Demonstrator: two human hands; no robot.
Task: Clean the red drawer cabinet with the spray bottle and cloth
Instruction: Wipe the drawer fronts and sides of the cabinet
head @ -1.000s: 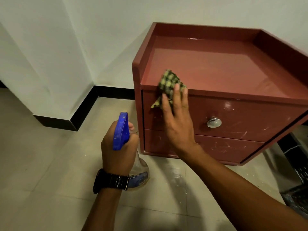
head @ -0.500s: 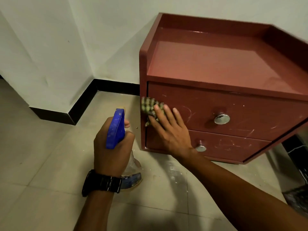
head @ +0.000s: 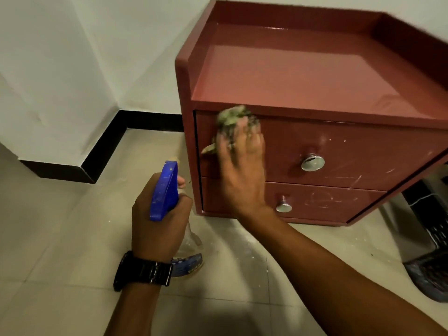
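Observation:
The red drawer cabinet stands on the floor against the wall, with two drawers and round metal knobs. My right hand presses a checked green cloth flat against the upper left of the top drawer front; hand and cloth are motion-blurred. My left hand, with a black watch on the wrist, grips the spray bottle by its neck, low in front of the cabinet's left corner. The bottle has a blue trigger head and a clear body, partly hidden behind my hand.
White scratches mark both drawer fronts. A white wall corner with black skirting juts out on the left. A dark object lies on the tiled floor at the right, beside the cabinet. White specks dot the floor tiles below the cabinet.
My right hand swept the cloth from the top drawer's upper edge down to its lower left corner, then back up to the upper left. The bottle hand stayed nearly still.

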